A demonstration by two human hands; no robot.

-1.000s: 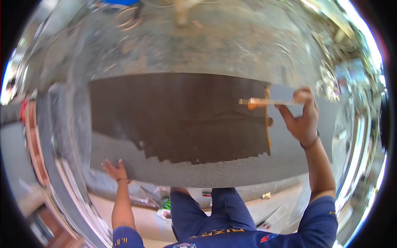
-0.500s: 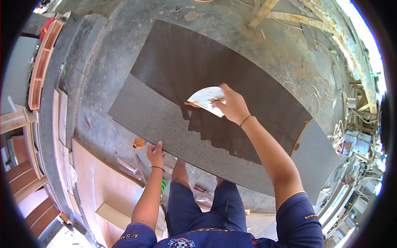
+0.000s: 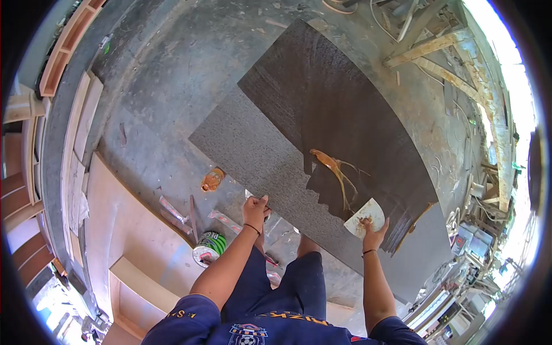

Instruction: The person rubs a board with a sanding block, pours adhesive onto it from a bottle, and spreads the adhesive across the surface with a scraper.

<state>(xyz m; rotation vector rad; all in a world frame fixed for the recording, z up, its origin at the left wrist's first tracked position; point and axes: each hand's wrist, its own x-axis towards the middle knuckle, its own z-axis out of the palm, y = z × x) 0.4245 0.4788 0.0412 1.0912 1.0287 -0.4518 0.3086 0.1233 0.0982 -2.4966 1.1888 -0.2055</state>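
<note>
A large dark grey panel lies slanted before me, part of it coated with a darker wet layer. My right hand grips a white half-round spreader, smeared with brown glue, over the near right part of the coating. A thick streak of amber glue lies on the dark layer, thin strands trailing from it towards the spreader. More glue lines the coating's right border. At the panel's near edge, my left hand is closed on the edge, its fingertips partly hidden.
A green and black can stands left of my legs, beside an amber glue puddle on the concrete floor. Wooden boards lie at the left. A timber frame stands at the upper right, with clutter along the right side.
The spreader has moved right and nearer to me, and a glue streak now shows on the panel. My view has shifted, bringing the can into sight. My left hand stays at the near edge.
</note>
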